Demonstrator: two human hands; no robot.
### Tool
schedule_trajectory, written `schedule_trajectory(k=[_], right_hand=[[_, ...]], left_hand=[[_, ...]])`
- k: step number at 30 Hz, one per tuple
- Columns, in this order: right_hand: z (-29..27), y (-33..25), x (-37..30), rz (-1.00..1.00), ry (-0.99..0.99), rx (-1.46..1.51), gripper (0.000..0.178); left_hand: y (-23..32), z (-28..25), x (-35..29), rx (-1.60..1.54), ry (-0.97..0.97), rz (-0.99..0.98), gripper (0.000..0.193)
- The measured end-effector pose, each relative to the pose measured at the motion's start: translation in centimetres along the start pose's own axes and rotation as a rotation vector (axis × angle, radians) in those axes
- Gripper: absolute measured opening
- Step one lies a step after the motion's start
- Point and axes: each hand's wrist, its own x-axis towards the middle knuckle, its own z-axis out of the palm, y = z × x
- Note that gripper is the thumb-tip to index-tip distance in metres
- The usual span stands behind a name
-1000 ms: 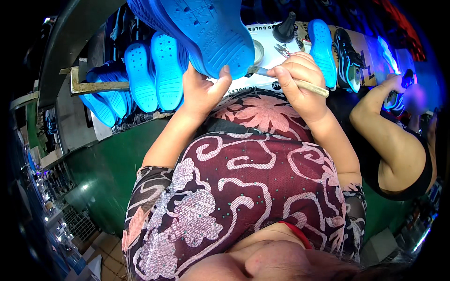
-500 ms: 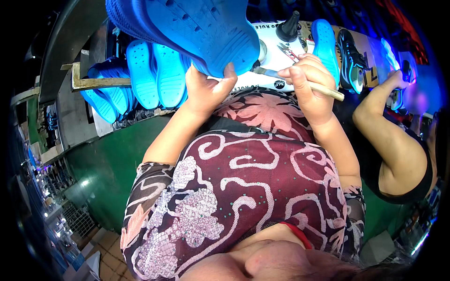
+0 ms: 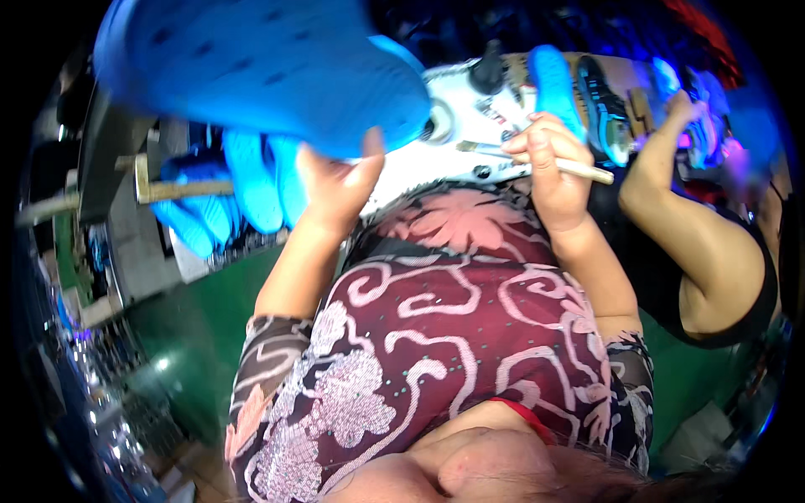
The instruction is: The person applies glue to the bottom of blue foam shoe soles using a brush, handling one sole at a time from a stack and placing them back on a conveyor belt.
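In my left hand (image 3: 340,180) is a large blue shoe sole (image 3: 268,71), gripped near its rounded end with the thumb against its face. It hangs tilted over the bench and is blurred by motion. My right hand (image 3: 558,172) is closed around a brush with a pale handle (image 3: 594,172); its bristles point left, apart from the sole. The small snips by those fingers are too blurred to tell whether they are held. Between the sole and the brush, a round pale pot (image 3: 443,120) stands on a white printed sheet (image 3: 407,176), partly hidden by the sole.
A black cone-topped container (image 3: 486,71) stands at the sheet's far side. More blue soles (image 3: 251,180) lie at left beside a wooden bar (image 3: 186,191). To the right are another blue sole (image 3: 553,84) and a black shoe (image 3: 602,109). A co-worker's arm (image 3: 696,226) reaches in farther right.
My left hand has moved left with the blue sole, away from the brush and uncovering more of the pot. The brush tip, close to the sole before, is now well apart from it.
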Motion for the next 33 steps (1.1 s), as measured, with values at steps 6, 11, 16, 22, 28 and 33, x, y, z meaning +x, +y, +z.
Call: schedule_trajectory(k=[6,11,16,22,28,33], right_hand=[[-2.8,1.0,-0.9,0.029,0.167,-0.05,0.034],[-5.0,0.7,-2.6,0.118,0.276,-0.074,0.028],[-7.0,1.3,-5.4,0.283,0.386,-0.106,0.029],[-6.1,0.3,-4.9,0.287,0.323,-0.188,0.032],[-5.7,1.9,-5.8,0.317,0.376,-0.002,0.029],[-2.7,3.8,-5.8,0.315,0.326,0.114,0.029]], left_hand=[[5.7,-4.2,3.8,-0.357,-0.163,-0.406,0.064],[9.9,1.9,8.0,-0.632,-0.746,-0.711,0.08],[14.1,20.9,21.8,-0.799,-1.09,-0.507,0.033],[15.2,32.6,39.1,-1.293,-0.689,-0.431,0.024],[14.9,18.9,22.5,-0.621,-0.967,0.162,0.048],[1.4,0.2,12.0,0.067,-0.845,-0.324,0.049]])
